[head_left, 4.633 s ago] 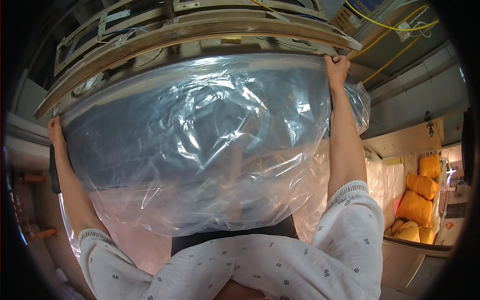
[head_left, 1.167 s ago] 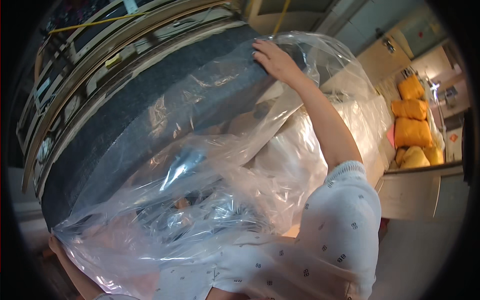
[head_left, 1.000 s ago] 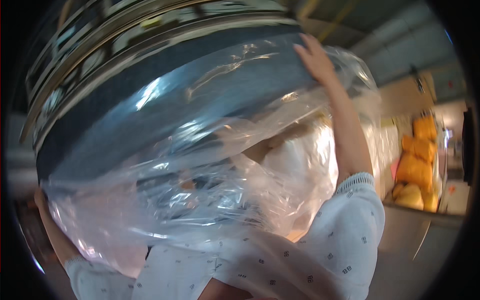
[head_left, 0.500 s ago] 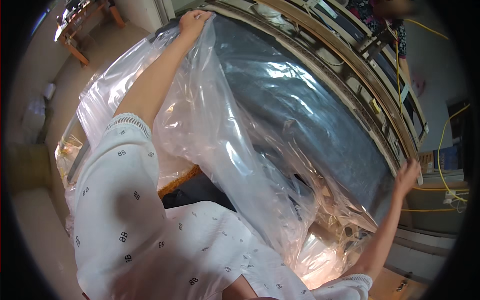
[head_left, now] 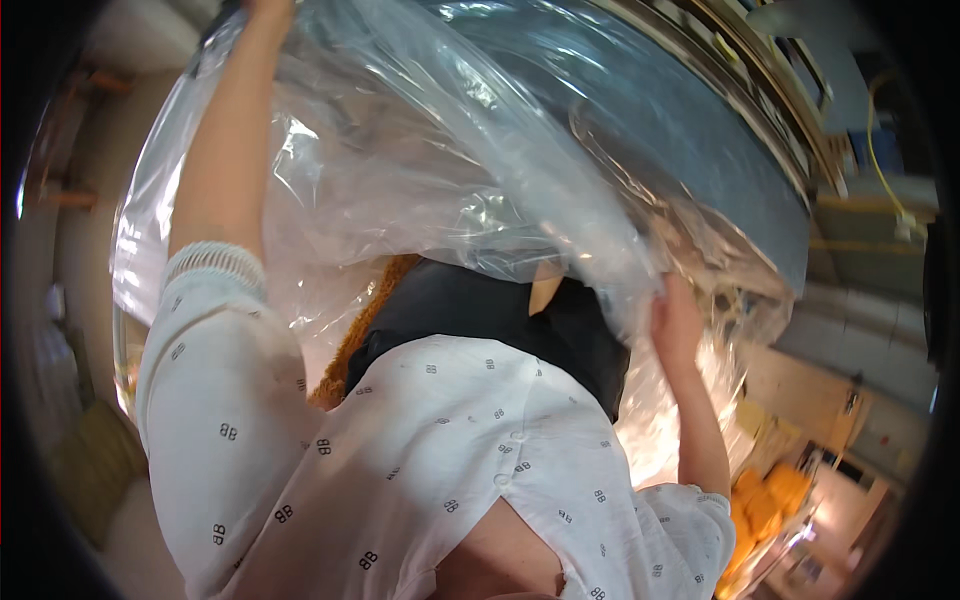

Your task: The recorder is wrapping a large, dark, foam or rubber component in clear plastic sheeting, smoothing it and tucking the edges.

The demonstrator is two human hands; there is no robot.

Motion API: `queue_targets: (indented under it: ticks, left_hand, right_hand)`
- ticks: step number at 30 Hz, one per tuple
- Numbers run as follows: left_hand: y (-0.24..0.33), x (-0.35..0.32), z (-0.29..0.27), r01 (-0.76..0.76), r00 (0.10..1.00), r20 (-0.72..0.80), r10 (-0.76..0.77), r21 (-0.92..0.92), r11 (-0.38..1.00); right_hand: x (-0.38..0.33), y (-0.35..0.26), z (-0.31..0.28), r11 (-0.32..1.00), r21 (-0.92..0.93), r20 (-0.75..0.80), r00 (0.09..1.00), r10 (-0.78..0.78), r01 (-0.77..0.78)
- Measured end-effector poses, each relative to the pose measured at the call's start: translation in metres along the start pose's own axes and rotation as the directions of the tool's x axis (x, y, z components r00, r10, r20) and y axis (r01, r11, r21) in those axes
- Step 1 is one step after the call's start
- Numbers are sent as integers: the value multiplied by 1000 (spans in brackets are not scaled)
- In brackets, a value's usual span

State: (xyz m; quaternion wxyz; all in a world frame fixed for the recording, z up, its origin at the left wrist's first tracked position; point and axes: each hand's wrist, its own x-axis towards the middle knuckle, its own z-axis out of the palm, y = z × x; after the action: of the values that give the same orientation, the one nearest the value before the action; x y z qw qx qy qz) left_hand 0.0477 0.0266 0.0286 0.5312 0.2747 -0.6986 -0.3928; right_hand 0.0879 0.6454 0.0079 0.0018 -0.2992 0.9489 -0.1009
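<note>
Head view: the left hand (head_left: 268,8) reaches far overhead and the right hand (head_left: 676,325) stays lower; both clutch the clear plastic sheet (head_left: 420,160).

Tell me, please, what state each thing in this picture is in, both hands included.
Clear plastic bag: crumpled, spread over the grey slab, its lower part hanging loose.
Grey slab: tilted, partly covered by the bag.
Left hand: raised to the picture's top edge, on the bag; grip mostly cut off.
Right hand: closed on a bunched fold of the bag.
Orange bundles: stacked at lower right, apart from both hands.
</note>
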Motion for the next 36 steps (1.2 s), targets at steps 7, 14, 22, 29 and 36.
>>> queue_targets:
  ticks: [7, 14, 22, 29, 36]
  left_hand:
    - [-83, 41, 0, -5, 972, 234, -6, 45, 999]
    - [-64, 37, 16, -91, 927, 374, 8, 206, 974]
    - [-63, 44, -1, -137, 943, 332, 24, 322, 937]
    - [-43, 39, 16, -226, 925, 369, 87, 352, 908]
    - [-45, 29, 11, -264, 897, 429, 110, 319, 910]
  right_hand:
    - [-107, 67, -157, 16, 988, 109, 766, 634, -153]
    - [-30, 117, -142, 954, 47, -171, 939, 300, -296]
    - [-65, 24, -53, 873, 441, -491, 759, 428, -207]
    - [-96, 47, 71, 845, 234, -631, 586, 508, -480]
    - [-155, 104, -7, 364, 932, -334, 373, 865, -8]
